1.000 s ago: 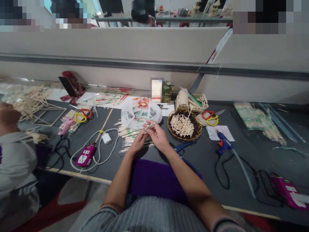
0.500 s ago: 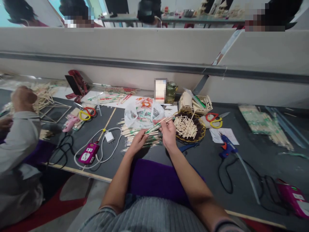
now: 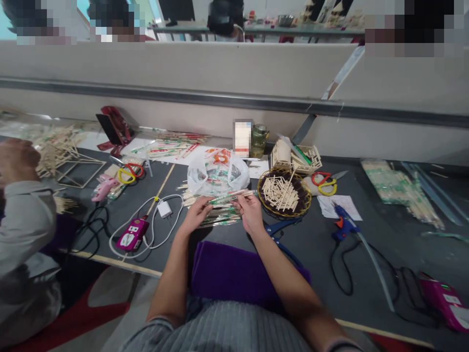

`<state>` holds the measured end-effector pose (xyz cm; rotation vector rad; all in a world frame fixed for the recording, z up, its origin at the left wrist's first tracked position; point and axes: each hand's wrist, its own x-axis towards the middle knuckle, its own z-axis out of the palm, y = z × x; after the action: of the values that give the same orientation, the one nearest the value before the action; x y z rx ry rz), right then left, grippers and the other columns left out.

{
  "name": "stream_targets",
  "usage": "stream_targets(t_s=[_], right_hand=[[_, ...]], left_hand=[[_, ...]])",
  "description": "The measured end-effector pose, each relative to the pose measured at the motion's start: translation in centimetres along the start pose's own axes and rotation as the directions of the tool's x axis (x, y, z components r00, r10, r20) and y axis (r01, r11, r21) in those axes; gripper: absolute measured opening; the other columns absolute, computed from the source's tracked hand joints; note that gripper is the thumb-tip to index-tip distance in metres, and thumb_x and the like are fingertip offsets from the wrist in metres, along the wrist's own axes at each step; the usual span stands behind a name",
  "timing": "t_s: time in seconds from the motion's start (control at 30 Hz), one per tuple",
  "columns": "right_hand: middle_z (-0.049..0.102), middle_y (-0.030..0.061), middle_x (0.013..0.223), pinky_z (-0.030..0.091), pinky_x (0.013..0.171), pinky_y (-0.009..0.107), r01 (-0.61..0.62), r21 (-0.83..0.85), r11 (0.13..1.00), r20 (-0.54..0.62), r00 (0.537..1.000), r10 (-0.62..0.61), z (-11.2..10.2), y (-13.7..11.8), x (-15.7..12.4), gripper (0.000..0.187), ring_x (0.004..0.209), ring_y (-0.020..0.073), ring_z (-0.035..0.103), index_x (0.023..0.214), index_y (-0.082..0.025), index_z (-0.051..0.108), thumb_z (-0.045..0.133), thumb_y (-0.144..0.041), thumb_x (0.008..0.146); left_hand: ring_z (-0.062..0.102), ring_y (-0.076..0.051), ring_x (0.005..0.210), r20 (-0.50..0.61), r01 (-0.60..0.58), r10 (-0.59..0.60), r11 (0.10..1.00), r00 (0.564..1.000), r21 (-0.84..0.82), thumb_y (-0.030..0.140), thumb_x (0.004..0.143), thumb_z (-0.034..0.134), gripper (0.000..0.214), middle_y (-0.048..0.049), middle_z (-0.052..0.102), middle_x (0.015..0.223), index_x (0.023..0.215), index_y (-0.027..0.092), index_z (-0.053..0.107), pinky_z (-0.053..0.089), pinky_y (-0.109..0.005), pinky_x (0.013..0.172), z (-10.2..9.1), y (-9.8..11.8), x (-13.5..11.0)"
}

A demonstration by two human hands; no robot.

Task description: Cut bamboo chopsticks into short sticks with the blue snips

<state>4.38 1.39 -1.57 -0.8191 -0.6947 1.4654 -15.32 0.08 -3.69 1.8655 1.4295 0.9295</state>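
Observation:
My left hand (image 3: 197,213) and my right hand (image 3: 250,211) each pinch one end of a wrapped pair of chopsticks (image 3: 227,197), held level just above the dark table (image 3: 315,239). Under it lies a loose pile of wrapped chopsticks (image 3: 214,215). Behind it sits a clear plastic bag (image 3: 214,176) with more wrappers inside. To the right of my right hand stands a round woven basket (image 3: 284,191) holding several short cut sticks. Blue-handled cutters (image 3: 280,229) lie just below that hand.
A pink power strip (image 3: 129,235) with a white charger and cable lies left. A blue glue gun (image 3: 341,222), red-yellow scissors (image 3: 324,182) and small stick models (image 3: 296,155) sit right. Another person's sleeve (image 3: 22,230) works at the left among stick frames. A purple cloth covers my lap.
My hands have moved apart along the wrapped chopsticks, which went from tilted up at the right to level and lower. The person at left shifted an arm.

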Motion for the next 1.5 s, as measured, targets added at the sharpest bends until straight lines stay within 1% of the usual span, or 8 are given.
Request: stream_targets(t_s=[0.13,0.27,0.5,0.77,0.97,1.2,1.33,1.5], right_hand=[[0.072,0.0010,0.081,0.056,0.073,0.027,0.009,-0.024,1.000,0.005,1.000,-0.009,0.4,0.1,0.1,0.018,0.076,0.0135,0.067,0.085,-0.018,0.062,0.068,-0.032,0.075],[0.073,0.0011,0.081,0.055,0.074,0.028,0.008,-0.033,0.999,-0.003,1.000,-0.008,0.9,0.5,0.3,0.017,0.077,0.0144,0.068,0.084,-0.018,0.063,0.068,-0.031,0.075],[0.072,0.0019,0.090,0.054,0.083,0.032,0.039,-0.186,0.982,0.071,0.997,-0.026,0.3,0.8,0.5,0.017,0.084,0.0161,0.066,0.087,-0.019,0.067,0.064,-0.032,0.076],[0.069,0.0070,0.101,0.055,0.078,0.031,0.082,-0.495,0.865,0.131,0.991,-0.019,-2.4,2.4,0.2,0.032,0.095,0.0185,0.065,0.106,-0.018,0.062,0.056,-0.025,0.075],[0.063,0.0100,0.115,0.053,0.080,0.030,0.212,-0.725,0.655,0.239,0.970,-0.050,-2.0,1.7,-0.7,0.038,0.100,0.0177,0.063,0.121,-0.020,0.058,0.047,-0.021,0.085],[0.058,0.0115,0.110,0.048,0.089,0.035,0.222,-0.943,0.246,0.240,0.970,0.046,-1.4,1.1,-0.3,0.058,0.093,0.0206,0.061,0.143,-0.021,0.041,0.046,-0.015,0.086],[0.059,0.0101,0.112,0.047,0.090,0.033,0.226,-0.956,0.189,0.240,0.969,0.056,-1.2,1.2,0.6,0.059,0.094,0.0202,0.060,0.144,-0.024,0.041,0.048,-0.016,0.086],[0.055,0.0129,0.126,0.046,0.092,0.032,0.272,-0.942,0.196,0.287,0.957,0.048,-0.3,1.8,2.3,0.053,0.103,0.0204,0.058,0.141,-0.018,0.043,0.046,-0.018,0.088]], left_hand=[[0.059,-0.022,0.105,0.122,0.015,-0.018,1.000,0.992,0.022,0.044,0.090,0.049,0.040,-0.0100,0.065,0.114,0.120,0.019,0.060,0.045,-0.035,0.094,-0.2,0.4,-0.4],[0.059,-0.021,0.102,0.127,0.039,-0.054,0.992,0.990,0.117,0.039,0.092,0.043,0.039,-0.0104,0.065,0.114,0.121,0.017,0.057,0.046,-0.034,0.091,0.3,0.7,-0.2],[0.053,-0.027,0.103,0.058,0.021,-0.066,0.822,0.996,0.569,0.023,0.089,0.046,0.026,-0.0118,0.064,0.107,0.110,0.019,0.060,0.042,-0.039,0.086,0.6,0.7,0.6],[0.052,-0.027,0.102,-0.147,0.216,-0.158,0.743,0.976,0.634,0.019,0.090,0.041,0.017,-0.0111,0.063,0.103,0.095,0.018,0.057,0.038,-0.037,0.084,-0.2,1.1,1.0],[0.061,-0.025,0.085,-0.342,0.487,-0.350,0.696,0.872,0.528,0.034,0.098,0.028,0.030,-0.0088,0.064,0.085,0.104,0.019,0.053,0.037,-0.029,0.067,-2.6,1.3,3.5],[0.062,-0.028,0.102,-0.352,0.517,-0.380,0.657,0.855,0.548,0.035,0.098,0.025,0.042,-0.0137,0.066,0.111,0.132,0.021,0.047,0.041,-0.031,0.073,-4.0,0.6,8.2],[0.062,-0.030,0.101,-0.349,0.529,-0.402,0.562,0.847,0.635,0.035,0.097,0.030,0.045,-0.0167,0.065,0.111,0.137,0.022,0.045,0.044,-0.035,0.076,-4.1,0.2,10.0],[0.062,-0.030,0.098,-0.397,0.548,-0.382,0.502,0.834,0.669,0.033,0.096,0.032,0.039,-0.0173,0.065,0.106,0.125,0.017,0.054,0.044,-0.034,0.074,-4.7,-0.1,10.9]])
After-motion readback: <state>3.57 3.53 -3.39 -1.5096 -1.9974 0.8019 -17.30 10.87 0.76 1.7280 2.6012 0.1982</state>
